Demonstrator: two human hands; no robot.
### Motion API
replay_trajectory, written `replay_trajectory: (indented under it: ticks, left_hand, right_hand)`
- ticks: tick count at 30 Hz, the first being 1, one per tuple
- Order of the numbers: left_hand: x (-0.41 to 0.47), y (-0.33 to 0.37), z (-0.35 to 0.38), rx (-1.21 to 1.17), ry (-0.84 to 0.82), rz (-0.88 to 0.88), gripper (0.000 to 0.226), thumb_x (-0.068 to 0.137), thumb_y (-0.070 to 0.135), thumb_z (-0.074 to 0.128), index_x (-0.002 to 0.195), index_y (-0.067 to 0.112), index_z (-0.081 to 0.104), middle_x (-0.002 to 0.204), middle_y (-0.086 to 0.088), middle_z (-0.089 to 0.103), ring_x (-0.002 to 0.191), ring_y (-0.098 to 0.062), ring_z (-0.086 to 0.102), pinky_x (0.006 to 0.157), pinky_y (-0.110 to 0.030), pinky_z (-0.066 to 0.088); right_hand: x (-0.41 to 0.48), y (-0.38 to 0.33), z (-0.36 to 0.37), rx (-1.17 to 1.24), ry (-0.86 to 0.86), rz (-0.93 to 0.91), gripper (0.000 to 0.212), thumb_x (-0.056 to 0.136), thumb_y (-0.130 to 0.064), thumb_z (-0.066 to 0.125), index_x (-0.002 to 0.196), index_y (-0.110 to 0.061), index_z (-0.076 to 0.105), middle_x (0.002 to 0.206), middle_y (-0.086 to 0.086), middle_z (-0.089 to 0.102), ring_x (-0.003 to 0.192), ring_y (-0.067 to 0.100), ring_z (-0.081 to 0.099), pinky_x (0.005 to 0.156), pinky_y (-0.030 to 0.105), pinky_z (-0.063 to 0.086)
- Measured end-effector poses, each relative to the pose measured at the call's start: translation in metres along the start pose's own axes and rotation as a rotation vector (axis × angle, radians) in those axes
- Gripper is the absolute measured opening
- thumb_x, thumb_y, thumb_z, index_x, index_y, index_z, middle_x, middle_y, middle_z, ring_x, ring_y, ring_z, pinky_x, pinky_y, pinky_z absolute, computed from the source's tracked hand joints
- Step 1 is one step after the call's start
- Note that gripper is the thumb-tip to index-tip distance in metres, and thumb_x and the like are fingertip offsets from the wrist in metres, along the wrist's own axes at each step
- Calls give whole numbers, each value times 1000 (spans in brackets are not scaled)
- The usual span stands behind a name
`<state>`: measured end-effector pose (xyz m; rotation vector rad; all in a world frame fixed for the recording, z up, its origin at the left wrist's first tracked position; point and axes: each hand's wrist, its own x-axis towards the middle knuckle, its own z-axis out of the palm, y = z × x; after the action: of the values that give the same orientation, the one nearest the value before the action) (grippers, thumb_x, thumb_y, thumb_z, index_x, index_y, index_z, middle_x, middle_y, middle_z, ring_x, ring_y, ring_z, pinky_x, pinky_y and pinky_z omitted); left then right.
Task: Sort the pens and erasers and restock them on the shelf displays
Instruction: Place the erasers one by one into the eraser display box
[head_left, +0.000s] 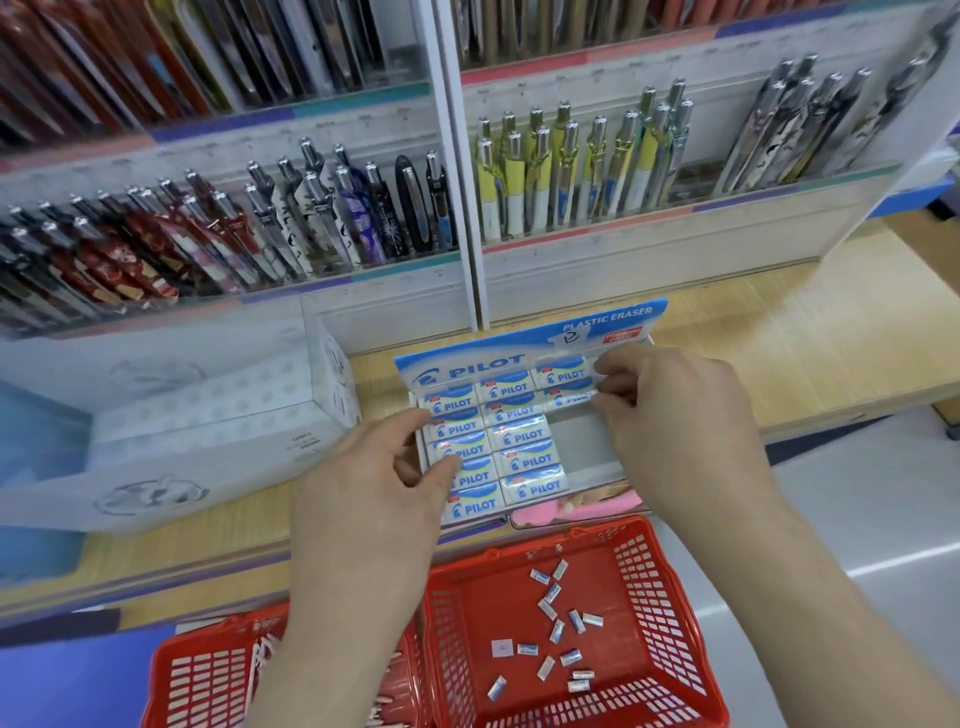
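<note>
Two columns of erasers (488, 447) are sitting full in the display box (467, 371) on the wooden shelf (779, 353), while the third column is holding only two at its top. Your right hand (675, 421) is pinching the lower eraser (569, 398) of those two between curled thumb and fingers. Your left hand (374, 483) is resting thumb and forefinger on the left column; whether it is gripping anything there, I cannot tell. Below you, loose erasers (558, 629) are lying in the red basket (670, 623), and pens (571, 171) are standing in the racks above.
</note>
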<state>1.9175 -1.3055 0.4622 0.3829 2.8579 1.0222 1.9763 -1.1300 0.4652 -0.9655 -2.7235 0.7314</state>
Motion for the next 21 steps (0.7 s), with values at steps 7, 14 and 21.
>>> replay_trajectory:
  ticks: [7, 14, 21]
  left_hand:
    - [1, -4, 5, -15, 48, 31, 34, 75, 31, 74, 108, 29, 68, 64, 8, 58, 63, -6, 54, 60, -19, 32]
    - [-14, -9, -8, -7, 64, 213, 21, 89, 38, 57, 103, 27, 67, 88, 14, 61, 67, 0, 56, 64, -8, 34]
    - [-70, -19, 6, -207, -92, 311, 20, 85, 34, 50, 95, 37, 66, 82, 25, 63, 75, 9, 59, 70, 1, 38]
  right_hand:
    - [0, -3, 2, 14, 10, -21, 18, 84, -14, 63, 100, -18, 69, 94, 4, 73, 93, 31, 63, 79, 40, 49]
    - [-21, 10, -21, 165, 108, -73, 21, 85, -17, 59, 103, -23, 69, 84, -7, 73, 79, 16, 66, 78, 31, 49]
    - [-94, 71, -41, 294, 10, 116, 15, 82, -28, 58, 80, -40, 65, 69, -19, 67, 60, 12, 64, 62, 34, 51]
